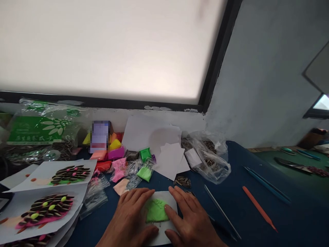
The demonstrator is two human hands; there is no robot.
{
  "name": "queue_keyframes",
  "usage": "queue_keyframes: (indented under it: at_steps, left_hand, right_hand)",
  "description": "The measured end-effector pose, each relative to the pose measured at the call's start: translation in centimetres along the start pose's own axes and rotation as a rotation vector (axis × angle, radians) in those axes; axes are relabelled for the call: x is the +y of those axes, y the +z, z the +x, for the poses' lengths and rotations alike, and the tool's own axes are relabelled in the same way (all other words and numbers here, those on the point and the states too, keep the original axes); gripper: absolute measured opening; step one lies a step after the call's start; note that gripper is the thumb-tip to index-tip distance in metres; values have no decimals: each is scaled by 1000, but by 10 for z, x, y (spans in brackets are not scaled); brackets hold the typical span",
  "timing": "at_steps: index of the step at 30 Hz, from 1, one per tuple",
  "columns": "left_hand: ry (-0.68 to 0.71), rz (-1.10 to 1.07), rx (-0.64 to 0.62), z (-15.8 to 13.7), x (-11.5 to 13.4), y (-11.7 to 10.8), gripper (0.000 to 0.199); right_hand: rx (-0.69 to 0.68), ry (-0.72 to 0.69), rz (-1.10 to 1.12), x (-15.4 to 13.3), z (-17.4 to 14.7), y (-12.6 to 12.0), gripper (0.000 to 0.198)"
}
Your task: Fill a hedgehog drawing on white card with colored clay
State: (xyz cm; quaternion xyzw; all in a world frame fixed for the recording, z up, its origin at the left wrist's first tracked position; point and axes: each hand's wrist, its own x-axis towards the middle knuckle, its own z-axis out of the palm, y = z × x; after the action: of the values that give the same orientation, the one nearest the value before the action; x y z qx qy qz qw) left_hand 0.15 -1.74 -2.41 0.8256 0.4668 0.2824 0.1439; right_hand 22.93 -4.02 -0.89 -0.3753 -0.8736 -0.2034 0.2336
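Observation:
A flattened patch of bright green modelling clay [156, 210] lies on a small white sheet of paper [164, 236] in front of me. Faint drawn marks show just below the clay. My left hand [133, 214] rests along the paper's left side, its fingers stretched forward and its thumb near the lower edge of the clay. On the other side lies my right hand [191, 219], fingers extended over the paper's edge, with one digit touching the clay's right border. Neither hand grasps anything.
Finished seed-and-clay pictures [43, 212] are stacked at left. Behind are clay packets [119, 169], a phone [99, 137], white paper pieces [169, 159] and a plastic bag of seeds [212, 161]. To the right lie blue tweezers [267, 185], an orange tool [259, 207] and a thin rod [222, 211].

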Motion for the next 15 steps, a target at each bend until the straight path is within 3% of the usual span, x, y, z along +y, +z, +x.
queue_keyframes:
  at_steps: [7,15]
  left_hand:
    - [-15,9,-18,1,1,-1,63]
    - [8,4,-1,0,-3,3,60]
  right_hand:
    - [-63,-16,90,0,3,3,52]
    - [-170,74,175,-3,15,1,55]
